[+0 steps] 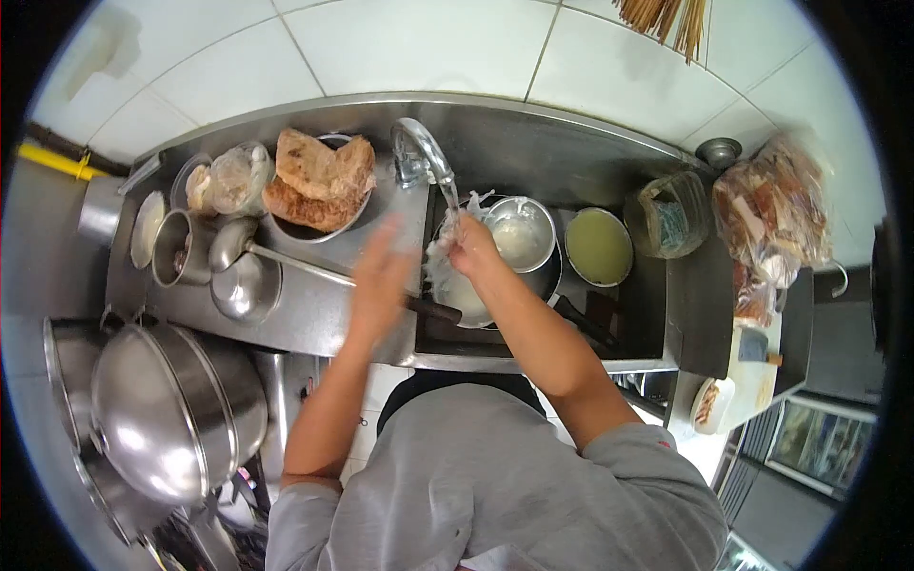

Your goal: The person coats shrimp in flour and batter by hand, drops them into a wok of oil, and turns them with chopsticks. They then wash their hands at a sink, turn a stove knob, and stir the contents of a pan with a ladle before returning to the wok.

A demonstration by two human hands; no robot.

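Observation:
At the sink point(643, 324), my right hand point(473, 249) is closed under the running faucet point(424, 152), around a thin, whitish, crumpled film point(441, 262). The exact kind of this film I cannot tell. Below it are a dark-handled pan point(581, 322) and a metal bowl point(522, 234) with whitish liquid. My left hand point(384, 281) is smeared by motion over the steel counter point(314, 319), left of the basin. It overlaps the long handle of a ladle point(233, 246) in this view.
Left on the counter stand a bowl of large browned pieces point(324, 181), a bagged container point(238, 176) and a metal pot point(181, 247). A container of greenish liquid point(598, 247) sits in the basin's right side. Plastic-wrapped food point(776, 205) lies far right; large steel pots point(171, 409) stand lower left.

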